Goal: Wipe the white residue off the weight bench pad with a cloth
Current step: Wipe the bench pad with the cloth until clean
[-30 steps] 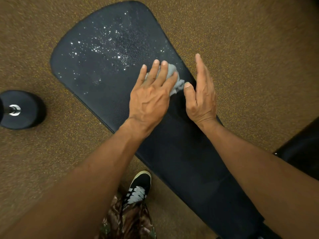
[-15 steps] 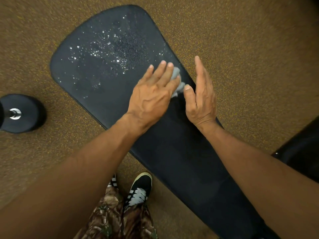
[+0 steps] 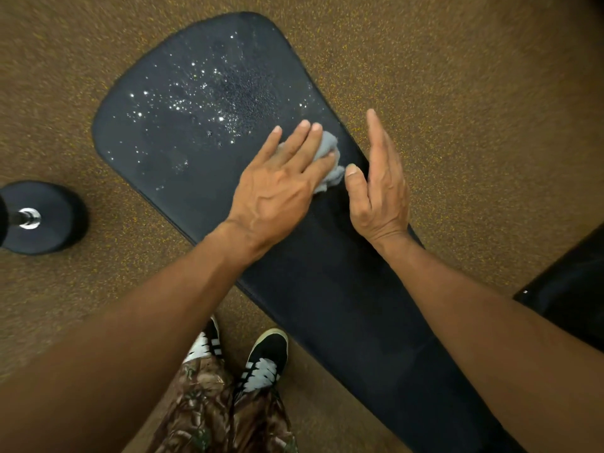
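Observation:
A black weight bench pad [image 3: 183, 191] runs diagonally from upper left to lower right. White residue specks [image 3: 209, 103] are scattered over its wide upper end. My left hand [image 3: 281, 181] lies flat, palm down, pressing a crumpled grey cloth [image 3: 330, 161] onto the pad just below and right of the specks. Most of the cloth is hidden under the fingers. My right hand [image 3: 380, 188] rests on the pad's right edge beside the cloth, fingers straight and together, holding nothing.
A black dumbbell [image 3: 36, 217] lies on the brown speckled floor [image 3: 474, 93] at the left. Another black pad [image 3: 575, 289] shows at the right edge. My two black-and-white shoes [image 3: 261, 361] stand below the bench.
My left hand with the cloth has slid a little to the right along the pad. The right hand has stayed on the edge. The view has shifted slightly, and a second shoe has come into view.

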Demonstrator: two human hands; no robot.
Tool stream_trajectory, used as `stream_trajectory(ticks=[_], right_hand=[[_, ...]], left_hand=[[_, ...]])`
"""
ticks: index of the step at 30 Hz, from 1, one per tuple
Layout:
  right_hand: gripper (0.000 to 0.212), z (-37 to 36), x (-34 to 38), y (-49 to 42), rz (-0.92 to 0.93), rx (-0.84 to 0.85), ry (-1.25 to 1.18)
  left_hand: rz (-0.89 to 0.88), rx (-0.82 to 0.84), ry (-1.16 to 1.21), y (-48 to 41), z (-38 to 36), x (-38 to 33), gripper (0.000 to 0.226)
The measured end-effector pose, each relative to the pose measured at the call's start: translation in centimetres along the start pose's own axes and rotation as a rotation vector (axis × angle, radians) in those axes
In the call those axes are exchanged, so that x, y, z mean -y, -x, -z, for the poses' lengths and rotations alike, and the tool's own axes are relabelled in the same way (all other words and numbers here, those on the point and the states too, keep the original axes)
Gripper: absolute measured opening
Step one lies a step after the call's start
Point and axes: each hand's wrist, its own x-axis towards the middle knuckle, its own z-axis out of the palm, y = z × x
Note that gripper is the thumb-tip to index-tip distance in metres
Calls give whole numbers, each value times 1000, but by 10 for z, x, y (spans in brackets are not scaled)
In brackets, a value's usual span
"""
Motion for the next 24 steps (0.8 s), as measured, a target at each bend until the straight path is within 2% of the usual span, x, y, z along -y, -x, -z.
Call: stream_trajectory(ticks=[3, 7, 10, 16, 22, 24], right_hand=[[68, 0, 0, 0, -12, -11, -12], [68, -1, 0, 0, -17, -26, -33], [69, -1, 0, 0, -11, -19, -42], [70, 0, 0, 0, -10, -23, -36], [70, -1, 1, 0, 0, -12, -30], [70, -1, -1, 0, 6, -13, -31]], left_hand=[[-75, -31, -57, 0, 7, 24, 41], [66, -19, -88, -33, 0, 25, 39], [93, -12, -42, -42, -6, 12, 35], [-135, 15, -50, -16, 7, 34, 41], [106, 5, -93, -41, -6, 14, 39], [114, 12, -70, -39, -11, 0, 40]])
